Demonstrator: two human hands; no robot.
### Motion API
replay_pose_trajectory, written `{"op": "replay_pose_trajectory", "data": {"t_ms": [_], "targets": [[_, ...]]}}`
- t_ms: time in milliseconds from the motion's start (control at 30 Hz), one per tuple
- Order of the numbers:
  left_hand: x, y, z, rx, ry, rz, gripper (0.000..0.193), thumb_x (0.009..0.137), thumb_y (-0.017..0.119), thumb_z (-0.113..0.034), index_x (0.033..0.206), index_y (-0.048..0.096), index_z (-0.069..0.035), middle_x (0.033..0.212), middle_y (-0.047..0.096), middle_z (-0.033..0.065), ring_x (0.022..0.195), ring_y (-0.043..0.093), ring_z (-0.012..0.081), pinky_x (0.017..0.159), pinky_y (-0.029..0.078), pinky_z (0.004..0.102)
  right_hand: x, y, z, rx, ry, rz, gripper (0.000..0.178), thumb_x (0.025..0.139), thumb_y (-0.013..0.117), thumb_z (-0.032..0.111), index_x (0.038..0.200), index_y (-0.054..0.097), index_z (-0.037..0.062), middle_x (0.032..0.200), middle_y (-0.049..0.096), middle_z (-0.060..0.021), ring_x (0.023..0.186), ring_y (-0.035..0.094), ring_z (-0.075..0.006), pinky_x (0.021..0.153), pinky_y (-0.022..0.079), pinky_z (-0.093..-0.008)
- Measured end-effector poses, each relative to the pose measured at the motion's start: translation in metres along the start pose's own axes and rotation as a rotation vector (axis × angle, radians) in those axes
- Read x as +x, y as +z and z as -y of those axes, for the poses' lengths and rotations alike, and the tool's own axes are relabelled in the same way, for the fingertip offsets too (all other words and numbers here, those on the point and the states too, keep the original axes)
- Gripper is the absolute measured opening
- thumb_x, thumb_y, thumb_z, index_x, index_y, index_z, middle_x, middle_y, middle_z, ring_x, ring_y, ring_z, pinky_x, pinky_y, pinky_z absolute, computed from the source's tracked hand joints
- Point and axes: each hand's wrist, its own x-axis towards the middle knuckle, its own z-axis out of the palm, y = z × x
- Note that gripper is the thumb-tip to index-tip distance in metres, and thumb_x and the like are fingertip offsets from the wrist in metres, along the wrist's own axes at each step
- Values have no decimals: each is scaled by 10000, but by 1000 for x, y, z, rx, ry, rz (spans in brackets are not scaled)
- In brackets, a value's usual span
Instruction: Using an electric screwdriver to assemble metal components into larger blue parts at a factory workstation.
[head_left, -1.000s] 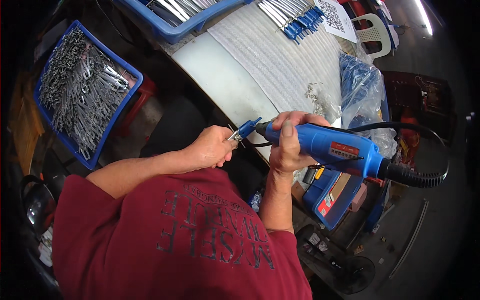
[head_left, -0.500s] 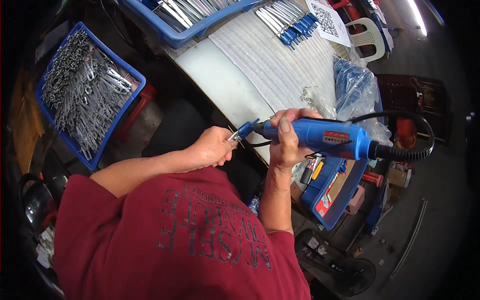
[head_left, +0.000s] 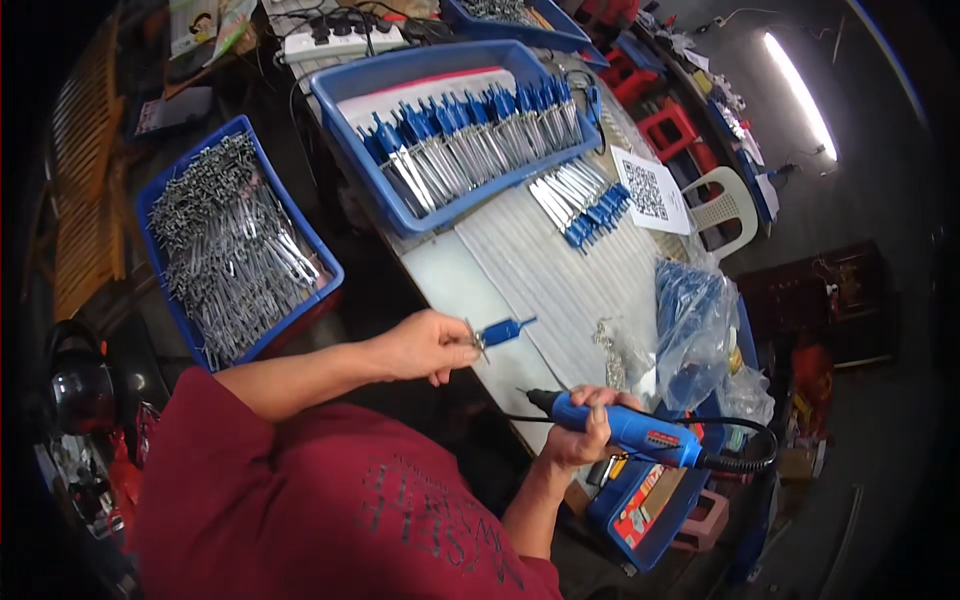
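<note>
My left hand (head_left: 428, 345) pinches a slim metal piece with a blue plastic end (head_left: 502, 332); the blue end points right, over the near edge of the table. My right hand (head_left: 582, 435) is wrapped round a blue electric screwdriver (head_left: 640, 434). Its thin bit points up and left, apart from the blue-ended piece, and a coiled black cord trails from its back end. Beyond my hands, a row of similar blue-ended metal pieces (head_left: 585, 203) lies on a white foam sheet (head_left: 535, 262). Small screws (head_left: 608, 350) lie in a heap above the screwdriver.
A blue tray (head_left: 408, 216) packed with blue-ended pieces stands at the back. At left, a blue crate (head_left: 338, 272) holds many bare metal pieces. A clear plastic bag (head_left: 690, 325) with blue contents, a printed sheet (head_left: 652, 190) and a small blue bin (head_left: 650, 562) are at right.
My hands have moved apart. The screwdriver bit has come away from the blue-ended piece, which my left hand still holds. The view has shifted, showing more of the back tray.
</note>
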Motion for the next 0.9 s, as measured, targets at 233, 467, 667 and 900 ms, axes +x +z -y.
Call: {"op": "replay_pose_trajectory", "data": {"t_ms": [233,467,667,900], "targets": [[18,-50,-75,-15,283,-297,165,722,582,-134,811,529,-6,629,551,39,525,502,69,431,369,177,0,2,0,1,18,-13,472,580,536,65,1020,371,112,619,403,-51,568,425,-175,545,394,-289],[78,-111,-124,288,589,-569,131,678,603,-149,723,576,-29,591,489,-14,531,432,48,463,340,199,1,3,-3,-18,26,-17,397,594,528,59,959,373,78,631,410,-57,552,435,-175,538,397,-279],[126,-133,-133,284,459,-726,145,647,615,-133,725,588,-14,597,543,21,511,491,76,450,396,208,3,1,-4,1,48,-71,414,567,556,78,937,372,64,616,412,-62,535,430,-174,528,393,-295],[163,-143,-121,111,213,-757,143,660,615,-99,704,534,10,572,509,56,478,513,119,432,473,239,6,-4,-8,-1,42,-57,408,570,547,75,937,368,60,630,417,-67,534,429,-173,527,395,-296]]}}
